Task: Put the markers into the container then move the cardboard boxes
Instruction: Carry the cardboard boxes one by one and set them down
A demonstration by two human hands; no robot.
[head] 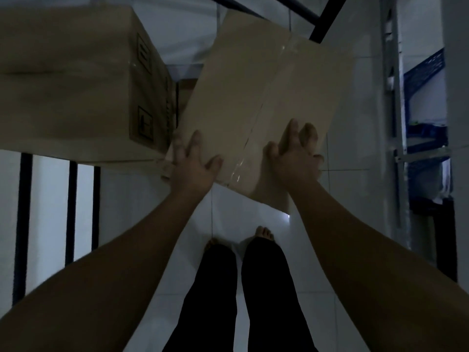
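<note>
two cardboard boxes: left hand (195, 163), right hand (294, 158) grip taped box (266, 102); second box (76, 85) beside.

White tiled floor (142, 207), dark vertical bars (25, 224) at left, blue metal shelving (426, 69) at right.

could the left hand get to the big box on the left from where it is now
Probably yes: the left hand rests on the taped box, right beside the big box, with nothing between them. It would have to let go first.
</note>
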